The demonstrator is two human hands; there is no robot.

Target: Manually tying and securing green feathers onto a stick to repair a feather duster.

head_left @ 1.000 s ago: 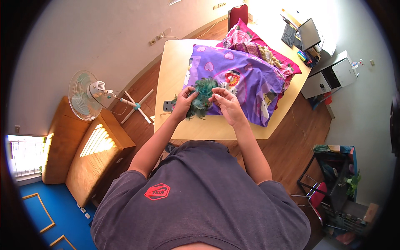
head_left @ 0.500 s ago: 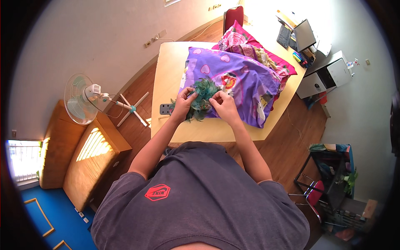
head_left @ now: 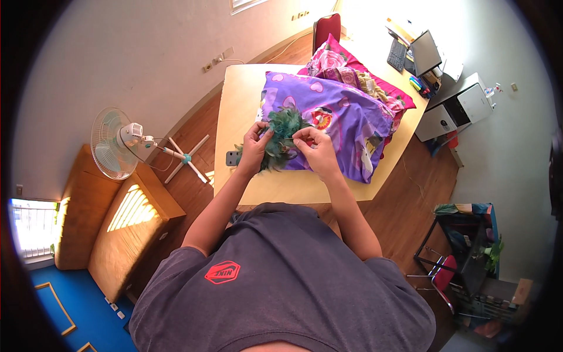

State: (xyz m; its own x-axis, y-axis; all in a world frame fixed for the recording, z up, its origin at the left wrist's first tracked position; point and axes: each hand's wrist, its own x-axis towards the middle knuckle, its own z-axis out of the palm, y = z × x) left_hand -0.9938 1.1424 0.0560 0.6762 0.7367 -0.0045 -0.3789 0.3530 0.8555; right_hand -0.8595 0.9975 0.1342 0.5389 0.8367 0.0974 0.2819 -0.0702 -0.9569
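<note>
A fluffy bunch of green feathers (head_left: 285, 123), with brownish tips, is between my hands above the purple pillow. My left hand (head_left: 254, 148) is closed on its left side, thumb pressed against the feathers. At its right side my right hand (head_left: 318, 151) pinches a thin pale strand between thumb and fingertips; where that strand leads is hidden among the feathers. Under my hands lies the purple pillow (head_left: 352, 126), printed with hearts and cartoon figures. Left of my left wrist, a small dark grey object with round marks (head_left: 232, 158) rests on the table.
The pale yellow table (head_left: 234, 100) carries a pink floral pillow (head_left: 404, 94) behind the purple one. Farther right are a keyboard (head_left: 397, 54), a monitor (head_left: 426, 51) and a white printer (head_left: 474, 100). A standing fan (head_left: 111, 142) is at left, a red chair (head_left: 326, 29) beyond the table.
My hands stay at the feather bunch. My right fingers have shifted slightly left, and a thin pale strand now shows at their tips. The stick end near my left wrist no longer shows.
</note>
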